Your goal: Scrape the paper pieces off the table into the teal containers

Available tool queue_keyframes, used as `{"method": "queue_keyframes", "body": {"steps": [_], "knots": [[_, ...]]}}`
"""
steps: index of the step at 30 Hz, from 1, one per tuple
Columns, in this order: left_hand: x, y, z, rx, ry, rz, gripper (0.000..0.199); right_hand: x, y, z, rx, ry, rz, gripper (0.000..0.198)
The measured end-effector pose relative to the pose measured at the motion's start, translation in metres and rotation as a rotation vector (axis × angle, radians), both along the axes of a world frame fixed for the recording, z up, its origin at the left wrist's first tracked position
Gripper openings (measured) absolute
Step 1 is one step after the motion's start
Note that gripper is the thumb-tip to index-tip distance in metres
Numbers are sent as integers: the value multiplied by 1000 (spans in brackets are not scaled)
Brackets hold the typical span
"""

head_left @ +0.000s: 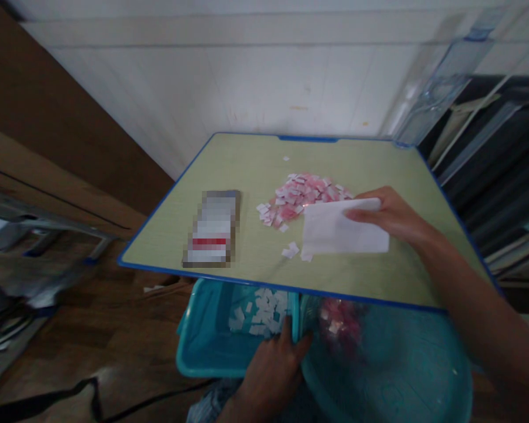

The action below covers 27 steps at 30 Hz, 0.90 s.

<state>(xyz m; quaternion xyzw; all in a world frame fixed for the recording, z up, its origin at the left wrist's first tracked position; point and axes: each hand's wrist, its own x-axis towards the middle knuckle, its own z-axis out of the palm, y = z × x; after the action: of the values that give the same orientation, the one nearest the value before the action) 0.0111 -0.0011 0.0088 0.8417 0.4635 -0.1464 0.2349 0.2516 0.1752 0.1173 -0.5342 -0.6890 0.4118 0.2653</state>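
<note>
My right hand [390, 214] pinches a flat white sheet of paper [346, 229] between thumb and fingers, low over the tabletop. Just behind the paper lies a heap of small pink-and-white packets [306, 191], partly covered by it. A few white slips [291, 251] lie by the paper's left edge. Below the table edge, my left hand [275, 358] grips the near right corner of a teal rectangular basin [220, 370], its index finger and thumb on either side of the rim. Small white paper pieces [267, 311] lie inside that basin.
A blue-edged table [229, 158] stands against a white wall. On its left lies a blurred-out phone-like slab [211, 229]; at its back right stands a clear plastic container [436, 88]. A round teal basin [423, 364] holds a reddish clear bundle [341, 323].
</note>
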Motion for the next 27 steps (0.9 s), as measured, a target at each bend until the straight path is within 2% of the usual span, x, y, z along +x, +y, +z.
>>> {"method": "queue_keyframes", "body": {"steps": [3, 10, 14, 20, 27], "knots": [[0, 1, 0, -16, 0, -3, 54, -9, -1, -4, 30, 51, 9, 29], [0, 0, -1, -37, 28, 23, 55, 13, 1, -6, -2, 154, -242, 28], [1, 1, 2, -45, 19, 31, 56, 10, 1, -5, -24, 142, -236, 26], [0, 1, 2, -25, 9, 14, 56, 7, 2, -4, 19, 68, -167, 29], [1, -1, 1, -3, 9, 14, 55, 11, 1, -2, 15, 75, -238, 27]]}}
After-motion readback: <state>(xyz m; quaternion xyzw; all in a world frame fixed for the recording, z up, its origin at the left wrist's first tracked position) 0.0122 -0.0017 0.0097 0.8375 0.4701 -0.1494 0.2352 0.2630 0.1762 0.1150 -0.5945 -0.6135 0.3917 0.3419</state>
